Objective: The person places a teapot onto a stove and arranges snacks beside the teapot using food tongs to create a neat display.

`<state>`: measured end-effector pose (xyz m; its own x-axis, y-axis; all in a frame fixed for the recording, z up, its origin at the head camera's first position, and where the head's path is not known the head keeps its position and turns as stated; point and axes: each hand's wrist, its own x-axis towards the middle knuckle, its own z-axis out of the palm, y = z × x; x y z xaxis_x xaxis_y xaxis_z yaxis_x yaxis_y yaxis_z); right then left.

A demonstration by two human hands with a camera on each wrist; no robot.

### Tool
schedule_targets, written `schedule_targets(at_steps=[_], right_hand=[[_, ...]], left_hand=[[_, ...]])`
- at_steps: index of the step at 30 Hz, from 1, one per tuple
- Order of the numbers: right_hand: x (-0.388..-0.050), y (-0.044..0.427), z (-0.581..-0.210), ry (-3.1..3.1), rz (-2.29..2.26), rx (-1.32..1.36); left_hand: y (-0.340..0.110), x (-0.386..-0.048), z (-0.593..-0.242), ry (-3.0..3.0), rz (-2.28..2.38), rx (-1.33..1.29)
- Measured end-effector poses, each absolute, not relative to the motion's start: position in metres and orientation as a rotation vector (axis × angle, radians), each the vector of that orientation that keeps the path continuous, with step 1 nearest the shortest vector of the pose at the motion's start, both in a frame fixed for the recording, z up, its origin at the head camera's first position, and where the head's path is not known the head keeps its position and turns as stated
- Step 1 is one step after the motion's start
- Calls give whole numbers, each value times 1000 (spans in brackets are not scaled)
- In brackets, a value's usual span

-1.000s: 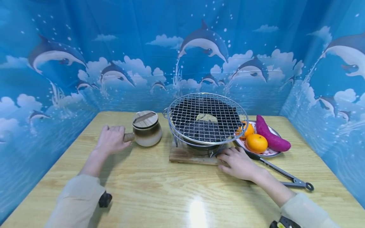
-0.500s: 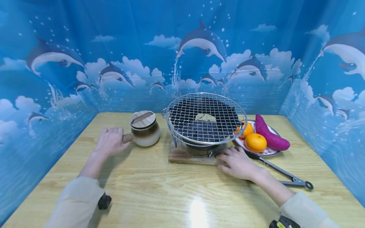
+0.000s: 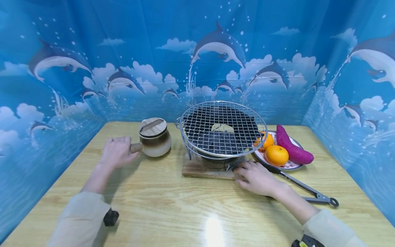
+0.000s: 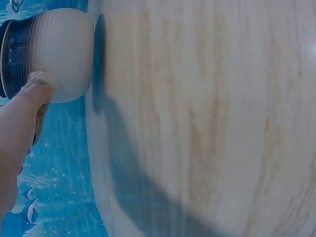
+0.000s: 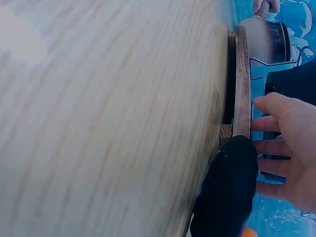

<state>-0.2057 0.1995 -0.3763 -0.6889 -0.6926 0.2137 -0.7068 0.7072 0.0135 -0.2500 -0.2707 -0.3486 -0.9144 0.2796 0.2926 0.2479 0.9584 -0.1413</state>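
On the left of the table my left hand (image 3: 117,151) grips the side handle (image 3: 135,148) of a brown-and-cream ceramic pot (image 3: 156,144). A round wooden lid (image 3: 152,127) covers the pot. Whether its base touches the tabletop, I cannot tell. My right hand (image 3: 256,176) rests at the front right corner of a wooden board (image 3: 206,169), its fingers loosely extended and touching the edge. On that board stands a round black grill stove (image 3: 216,137) with a wire mesh rack (image 3: 225,113) over it. Beside the right hand lie black-tipped tongs (image 3: 303,185), partly hidden under the forearm.
Behind the tongs, a patterned plate (image 3: 294,167) holds orange fruits (image 3: 277,155) and a purple sweet potato (image 3: 294,147). The grill rack overhangs the plate's left side. A blue dolphin-print curtain (image 3: 148,41) encloses the back and sides of the wooden table (image 3: 154,206).
The left hand and the pot have shifted slightly left and back. The right hand stays in place at the board. A slight camera shift also shows.
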Motion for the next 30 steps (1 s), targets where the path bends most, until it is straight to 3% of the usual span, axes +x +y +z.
schedule_targets(at_steps=[30], right_hand=[[-202, 200, -374, -2663, 86, 1160]], left_hand=[[-264, -245, -290, -2693, 241, -324]])
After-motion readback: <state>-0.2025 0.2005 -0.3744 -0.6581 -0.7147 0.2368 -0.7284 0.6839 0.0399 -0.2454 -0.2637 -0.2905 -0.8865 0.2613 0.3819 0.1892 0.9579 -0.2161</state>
